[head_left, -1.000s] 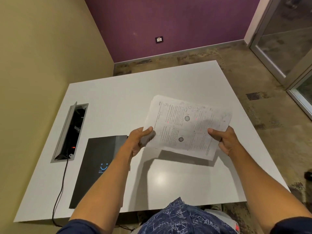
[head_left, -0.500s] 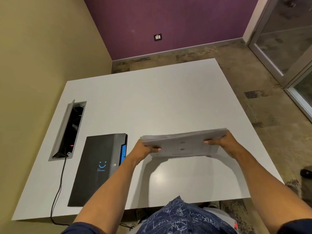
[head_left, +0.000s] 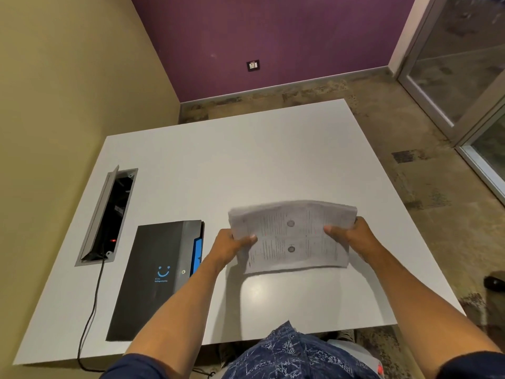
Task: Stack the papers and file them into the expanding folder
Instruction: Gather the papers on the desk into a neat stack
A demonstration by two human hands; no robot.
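I hold a stack of printed papers (head_left: 292, 236) above the white table (head_left: 246, 160), printed side facing me and bowed slightly upward. My left hand (head_left: 228, 248) grips the stack's left edge, thumb on top. The right edge is gripped by my right hand (head_left: 352, 236) in the same way. A black expanding folder (head_left: 155, 274) with a blue smiley mark lies flat on the table, left of my left hand, a blue inner pocket showing at its right side.
An open cable hatch (head_left: 106, 217) is sunk into the table at the far left, with a black cable (head_left: 90, 315) running from it over the front edge. A yellow wall lies close on the left. Glass doors (head_left: 464, 77) stand at the right.
The stack went from tilted toward me to edge-on and level half a second ago. Now it is tipped back so the printed face shows, a little farther right.
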